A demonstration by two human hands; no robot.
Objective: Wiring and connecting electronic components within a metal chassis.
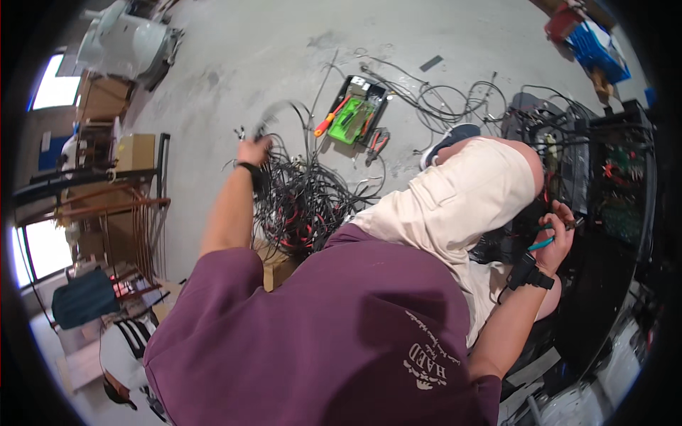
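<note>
My left hand [253, 149] reaches out over the edge of a tangled pile of black cables [295, 202], some with red wires among them. Its fingers are partly smeared, but they look closed on a black cable [288, 106] that arcs away blurred toward the right. On the far right, my right hand [560, 240] is wrapped round hand pliers with teal handles [543, 243]. The jaws are hard to make out. Beside this hand stands an opened black equipment case [629, 170] with green circuit boards and loose wires inside.
Ahead on the grey floor lies a black tray [384, 94] with a green box [347, 122]. A red-and-yellow screwdriver [327, 123] and red-handled pliers [377, 146] are by it. Long loose cables [455, 106] trail to the right. Metal racks [135, 206] and a white chair [121, 46] stand left.
</note>
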